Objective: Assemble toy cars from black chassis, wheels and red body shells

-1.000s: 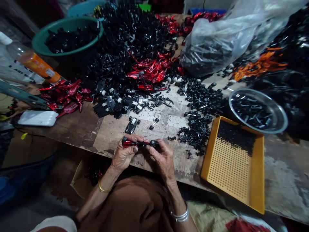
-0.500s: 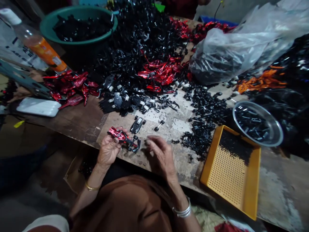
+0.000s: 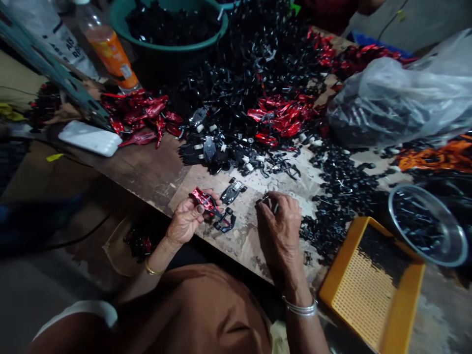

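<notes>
My left hand [image 3: 188, 219] pinches a red toy race car [image 3: 204, 200] just above the desk [image 3: 239, 250], its long axis slanting down rightward to a black wheeled end [image 3: 224, 222]. My right hand [image 3: 280, 231] pinches a small dark part [image 3: 266, 200] in its fingertips.

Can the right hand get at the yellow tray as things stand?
Probably yes: the right hand is close to the yellow tray on the tabletop. Nothing tall blocks the way, only scattered black wheels, which it could likely pass over.
</notes>
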Demonstrator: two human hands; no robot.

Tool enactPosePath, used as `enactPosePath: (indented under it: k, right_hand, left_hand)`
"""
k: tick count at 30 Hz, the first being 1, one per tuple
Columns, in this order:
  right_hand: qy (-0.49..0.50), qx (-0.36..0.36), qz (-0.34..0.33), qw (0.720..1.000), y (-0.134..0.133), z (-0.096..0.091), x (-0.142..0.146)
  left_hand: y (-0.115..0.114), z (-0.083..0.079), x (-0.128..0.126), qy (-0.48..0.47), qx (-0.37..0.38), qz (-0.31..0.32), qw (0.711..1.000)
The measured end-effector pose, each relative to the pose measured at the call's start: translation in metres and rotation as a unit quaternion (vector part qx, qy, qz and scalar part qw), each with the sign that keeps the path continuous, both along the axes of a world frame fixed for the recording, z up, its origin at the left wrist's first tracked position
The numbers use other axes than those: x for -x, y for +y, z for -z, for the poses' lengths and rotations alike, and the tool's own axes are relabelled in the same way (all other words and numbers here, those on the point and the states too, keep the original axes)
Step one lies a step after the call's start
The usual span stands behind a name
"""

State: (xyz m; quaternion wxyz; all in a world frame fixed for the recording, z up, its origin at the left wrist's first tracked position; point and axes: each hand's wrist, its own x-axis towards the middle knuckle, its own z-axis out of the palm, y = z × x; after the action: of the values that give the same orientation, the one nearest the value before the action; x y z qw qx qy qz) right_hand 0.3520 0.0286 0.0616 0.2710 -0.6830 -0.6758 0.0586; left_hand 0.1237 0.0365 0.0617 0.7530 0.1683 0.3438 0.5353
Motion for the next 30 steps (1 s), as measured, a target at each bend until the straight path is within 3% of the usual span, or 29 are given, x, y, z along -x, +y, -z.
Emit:
enactPosePath:
  k: [7, 15, 20, 25, 30]
  right_hand:
    - [-0.027, 0.006, -0.083, 0.996, 0.016, 0.002, 0.008]
    - [-0.040, 0.011, -0.089, 0.995, 0.026, 0.005, 0.010]
    - [-0.081, -0.008, -0.080, 0.993, 0.022, -0.006, 0.029]
    - [-0.174, 0.081, 0.001, 0.981, 0.037, -0.019, 0.059]
    - [-0.203, 0.127, -0.046, 0.970, 0.045, -0.026, 0.062]
  left_hand:
    - [0.000, -0.001, 0.001, -0.010, -0.013, 0.012, 1.000]
    - [-0.004, 0.004, 0.009, -0.012, -0.009, -0.001, 1.000]
    - [-0.004, 0.006, 0.012, -0.028, 0.003, -0.029, 0.999]
    - [-0.003, 0.009, 0.012, -0.030, -0.004, -0.044, 0.999]
    - [-0.004, 0.008, 0.013, -0.024, -0.005, -0.054, 0.998]
